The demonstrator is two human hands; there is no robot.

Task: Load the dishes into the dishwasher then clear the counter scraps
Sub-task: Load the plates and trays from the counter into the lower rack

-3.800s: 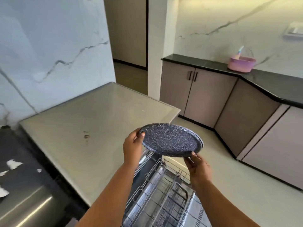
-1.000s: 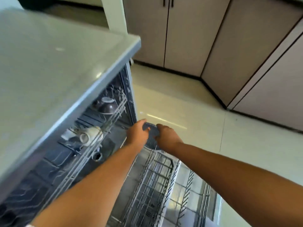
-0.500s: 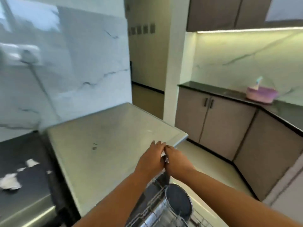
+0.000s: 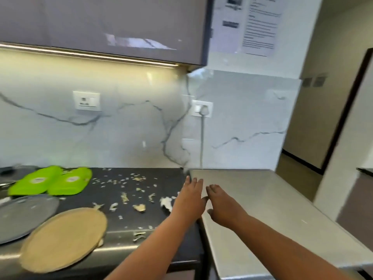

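Both of my hands are stretched forward, empty, with fingers straight. My left hand (image 4: 189, 199) hovers over the right end of the black counter (image 4: 153, 227). My right hand (image 4: 224, 207) is over the grey dishwasher top (image 4: 272, 209). A tan round plate (image 4: 64, 239) overhangs the counter's front edge at the left. A grey round plate (image 4: 24, 215) lies behind it. Pale food scraps (image 4: 129, 193) are scattered across the counter between the plates and my left hand. The dishwasher's inside is out of view.
Two bright green objects (image 4: 50, 181) lie at the back left of the counter. A marble wall with two sockets (image 4: 86, 101) and a hanging cable (image 4: 201, 142) stands behind. A dark cupboard (image 4: 101, 23) hangs overhead. A doorway (image 4: 323, 128) opens at the right.
The dark speckled plate I held went into the dishwasher rack and my hands let go. My view swung up and left to the counter, and both hands now reach forward empty.
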